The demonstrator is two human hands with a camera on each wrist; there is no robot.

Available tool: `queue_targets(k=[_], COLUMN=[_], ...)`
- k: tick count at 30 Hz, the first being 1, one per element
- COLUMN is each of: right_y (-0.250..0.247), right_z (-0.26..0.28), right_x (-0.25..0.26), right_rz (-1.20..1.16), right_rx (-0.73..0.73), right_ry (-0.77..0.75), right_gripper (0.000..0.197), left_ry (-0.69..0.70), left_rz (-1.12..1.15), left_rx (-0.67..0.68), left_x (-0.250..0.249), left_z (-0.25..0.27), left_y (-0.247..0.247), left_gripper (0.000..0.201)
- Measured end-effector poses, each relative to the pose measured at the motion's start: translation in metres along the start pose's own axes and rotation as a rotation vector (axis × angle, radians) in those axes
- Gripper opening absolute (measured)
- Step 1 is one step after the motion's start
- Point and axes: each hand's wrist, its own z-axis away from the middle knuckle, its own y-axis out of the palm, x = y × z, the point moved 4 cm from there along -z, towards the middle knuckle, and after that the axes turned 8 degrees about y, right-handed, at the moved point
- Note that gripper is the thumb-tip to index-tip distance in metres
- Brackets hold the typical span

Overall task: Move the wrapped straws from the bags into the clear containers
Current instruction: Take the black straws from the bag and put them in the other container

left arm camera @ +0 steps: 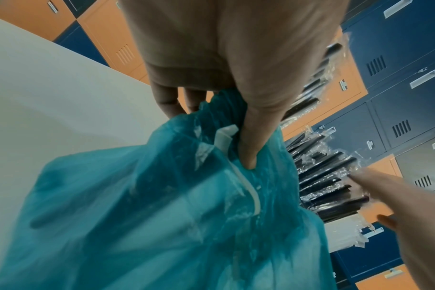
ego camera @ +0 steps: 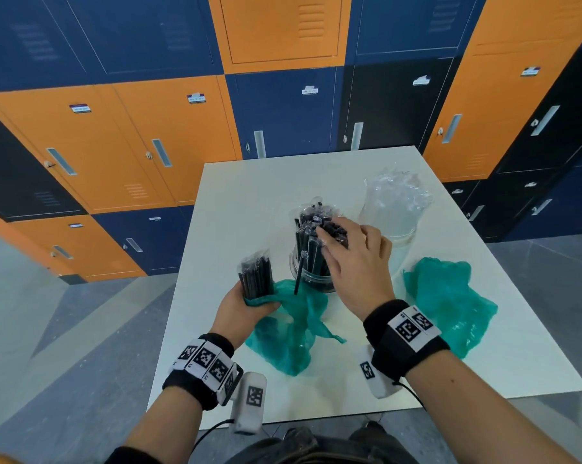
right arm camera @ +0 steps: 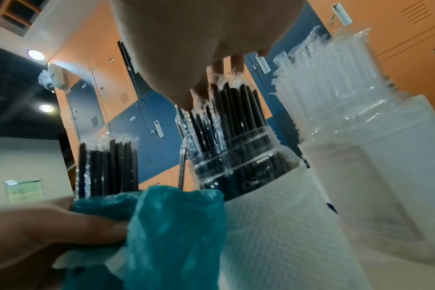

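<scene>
Straws (ego camera: 257,276) in L hand (ego camera: 241,308), upright.

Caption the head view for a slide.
Left hand grips black wrapped straws in a teal plastic bag; right hand touches straws in a clear container.

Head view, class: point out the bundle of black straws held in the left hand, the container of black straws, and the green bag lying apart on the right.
Held black straw bundle (ego camera: 257,276), head view, mid-bundle.
Black-straw container (ego camera: 313,279), head view, lower wall.
Right green bag (ego camera: 450,303), head view, centre.

Thin translucent plastic bag (ego camera: 289,333); glossy wrapped straws (ego camera: 256,277).
</scene>
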Motion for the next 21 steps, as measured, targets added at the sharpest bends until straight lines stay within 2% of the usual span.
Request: queue_targets(k=[2,5,7,8,9,11,13,15,17,21], right_y=[-0.005,-0.027,-0.038,-0.038,-0.034,-0.016,0.001,0.006,0.010,0.021], right_z=[0.003,0.003,0.008,0.012,0.014,0.018,0.021,0.021,0.023,0.034], right_x=[0.004,0.014,0.025,0.030,0.033,0.034,0.030,0.030,0.034,0.046], right_rz=[-0.005,-0.177,-0.302,-0.344,-0.342,-0.189,-0.019,-0.035,-0.149,-0.567], right_rx=[-0.017,-0.121,-0.170,-0.145,-0.083,0.181,0.395,0.465,0.512,0.667], right_ry=[0.022,0.060,-0.031,-0.080,-0.078,0.047,0.142,0.183,0.221,0.298], right_gripper=[0.035,0.033,0.017,0.008,0.017,0.044,0.058,0.055,0.048,0.039], left_ry=[-0.002,-0.007,-0.006,-0.005,-0.003,-0.001,-0.005,-0.008,-0.014,-0.017], left_rz=[0.002,0.011,0.011,0.012,0.015,0.016,0.018,0.025,0.043,0.083], left_rx=[0.002,0.003,0.002,0.001,0.000,0.004,0.016,0.035,0.058,0.070], left_x=[0.001,0.003,0.005,0.006,0.007,0.007,0.007,0.008,0.008,0.007], left_z=[0.000,-0.001,-0.001,-0.001,-0.001,-0.001,0.000,0.001,0.002,0.004], left_y=[-0.001,-0.001,-0.001,-0.001,-0.001,-0.001,0.000,0.001,0.002,0.005], left_gripper=[0.036,0.036,0.036,0.036,0.036,0.035,0.036,0.036,0.037,0.047])
